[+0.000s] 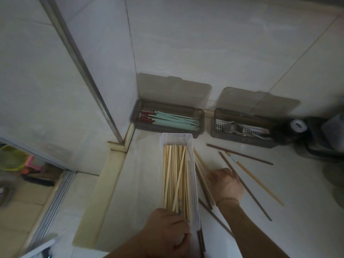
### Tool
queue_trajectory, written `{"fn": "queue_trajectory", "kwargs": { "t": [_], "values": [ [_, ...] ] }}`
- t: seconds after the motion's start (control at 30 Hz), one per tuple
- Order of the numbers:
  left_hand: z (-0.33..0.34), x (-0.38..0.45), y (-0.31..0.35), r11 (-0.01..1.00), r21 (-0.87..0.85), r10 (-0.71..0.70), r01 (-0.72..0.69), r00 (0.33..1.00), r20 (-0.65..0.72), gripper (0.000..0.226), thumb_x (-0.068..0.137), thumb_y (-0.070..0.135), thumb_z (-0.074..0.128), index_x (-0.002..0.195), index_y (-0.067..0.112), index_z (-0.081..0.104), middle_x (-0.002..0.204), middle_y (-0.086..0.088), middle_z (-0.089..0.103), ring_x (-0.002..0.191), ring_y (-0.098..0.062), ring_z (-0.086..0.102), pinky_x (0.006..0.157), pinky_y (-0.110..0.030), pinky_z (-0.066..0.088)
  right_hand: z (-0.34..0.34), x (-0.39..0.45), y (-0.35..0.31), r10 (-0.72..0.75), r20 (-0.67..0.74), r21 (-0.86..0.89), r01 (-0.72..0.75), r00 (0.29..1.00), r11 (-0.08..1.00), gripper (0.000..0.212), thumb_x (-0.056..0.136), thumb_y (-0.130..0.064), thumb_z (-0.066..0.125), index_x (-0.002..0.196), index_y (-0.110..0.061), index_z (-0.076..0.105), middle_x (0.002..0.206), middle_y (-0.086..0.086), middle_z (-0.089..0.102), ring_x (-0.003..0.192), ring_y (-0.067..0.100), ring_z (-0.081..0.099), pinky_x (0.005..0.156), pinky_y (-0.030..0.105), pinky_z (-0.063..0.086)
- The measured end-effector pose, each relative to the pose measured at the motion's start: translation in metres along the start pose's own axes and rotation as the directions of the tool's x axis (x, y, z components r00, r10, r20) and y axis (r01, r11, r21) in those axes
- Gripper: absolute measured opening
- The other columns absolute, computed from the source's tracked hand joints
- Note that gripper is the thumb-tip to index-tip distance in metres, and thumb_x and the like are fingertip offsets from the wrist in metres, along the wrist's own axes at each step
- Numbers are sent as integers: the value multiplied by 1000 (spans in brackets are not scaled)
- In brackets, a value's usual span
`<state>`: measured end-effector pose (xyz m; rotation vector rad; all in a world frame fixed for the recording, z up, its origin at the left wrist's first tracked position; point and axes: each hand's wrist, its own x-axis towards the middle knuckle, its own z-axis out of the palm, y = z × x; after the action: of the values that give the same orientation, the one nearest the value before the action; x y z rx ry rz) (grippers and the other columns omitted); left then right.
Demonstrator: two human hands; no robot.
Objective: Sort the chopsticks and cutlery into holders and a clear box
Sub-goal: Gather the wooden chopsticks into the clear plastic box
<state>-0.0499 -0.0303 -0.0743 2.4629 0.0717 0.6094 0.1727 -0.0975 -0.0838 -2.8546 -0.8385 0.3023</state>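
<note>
A clear box [176, 136] stands lengthwise on the counter, filled with several pale wooden chopsticks [175, 175]. My left hand [167, 229] grips the near ends of those chopsticks inside the box. My right hand [226, 184] lies knuckles up on loose chopsticks just right of the box, fingers curled over pale ones [200, 160]. A dark brown chopstick [247, 189] and a tan one [255, 178] lie further right. At the back, a smoky holder [167, 130] with its lid up contains green and red chopsticks [173, 120]. Another smoky holder [242, 141] contains metal cutlery [240, 128].
A tiled wall corner with a metal strip [96, 95] rises at left. Dark containers [316, 135] crowd the right edge. Another dark chopstick [240, 154] lies before the cutlery holder, and one more [214, 215] pokes out under my right forearm. The counter edge [100, 185] drops off left.
</note>
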Motion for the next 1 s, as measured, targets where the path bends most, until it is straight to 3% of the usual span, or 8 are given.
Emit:
{"fn": "queue_trajectory", "kwargs": {
  "t": [0.07, 0.17, 0.23, 0.27, 0.33, 0.43, 0.83, 1.0],
  "values": [
    [-1, 0, 0, 1000, 5, 5, -5, 1000, -6, 23, 81, 26, 68, 62, 21, 57, 61, 5, 53, 54, -12, 49, 48, -27, 43, -2, 0, -5, 77, -12, 46, -76, 997, 996, 19, 90, -41, 56, 91, -30, 72, 104, -4, 63, 103, 21, 55, 68, 24, 41],
    [-2, 3, 1, 1000, 17, 16, -16, 1000, -15, 24, 81, 25, 69, 62, 22, 55, 60, 5, 51, 53, -11, 47, 48, -26, 42, -9, -2, -8, 210, -38, 317, -187, 977, 930, 10, 90, -30, 58, 92, -30, 68, 97, -4, 65, 84, 18, 56, 66, 24, 37],
    [-3, 5, 2, 999, 31, 26, -25, 999, -27, 26, 82, 25, 68, 61, 22, 53, 60, 5, 49, 53, -11, 45, 48, -25, 41, -15, -6, -7, 205, -126, 440, -131, 971, 888, 11, 92, -22, 55, 87, -29, 61, 88, -4, 64, 75, 20, 58, 62, 24, 36],
    [-3, 6, 2, 999, 34, 36, -35, 999, -32, 27, 82, 25, 67, 60, 22, 52, 59, 5, 47, 52, -11, 43, 48, -25, 39, -17, -6, -6, 151, -163, 402, -74, 975, 912, 11, 93, -21, 53, 88, -29, 58, 83, -3, 62, 71, 21, 57, 58, 23, 34],
    [-3, 6, 2, 999, 25, 49, -48, 998, -38, 28, 81, 24, 69, 60, 22, 51, 60, 5, 46, 52, -11, 42, 48, -24, 37, -21, -9, -8, -2, -79, 204, 18, 997, 979, 9, 96, -25, 48, 101, -28, 56, 83, -3, 60, 68, 18, 54, 53, 21, 31],
    [-3, 6, 1, 999, 16, 46, -46, 999, -15, 26, 79, 24, 71, 61, 23, 53, 61, 6, 48, 53, -11, 43, 48, -26, 40, -15, -10, -11, -91, 133, 26, 88, 987, 996, 28, 96, -40, 42, 121, -27, 46, 110, -2, 55, 95, 18, 55, 66, 24, 36],
    [-1, 4, 0, 996, -90, 21, -21, 1000, -8, 18, 81, 19, 71, 67, 20, 58, 65, 5, 53, 56, -13, 48, 50, -26, 43, -15, -3, -15, 93, 225, -38, -87, 970, 995, 32, 92, -51, 47, 108, -27, 60, 104, -4, 54, 94, 17, 57, 70, 28, 41],
    [-3, 5, 2, 987, -157, -43, 37, 999, -31, 14, 80, 17, 73, 72, 22, 62, 66, 5, 54, 56, -12, 49, 50, -23, 43, -22, -9, -21, 17, 227, -187, 26, 974, 982, 33, 97, -45, 39, 110, -22, 60, 97, -3, 57, 83, 16, 60, 64, 26, 40]
  ]
}}
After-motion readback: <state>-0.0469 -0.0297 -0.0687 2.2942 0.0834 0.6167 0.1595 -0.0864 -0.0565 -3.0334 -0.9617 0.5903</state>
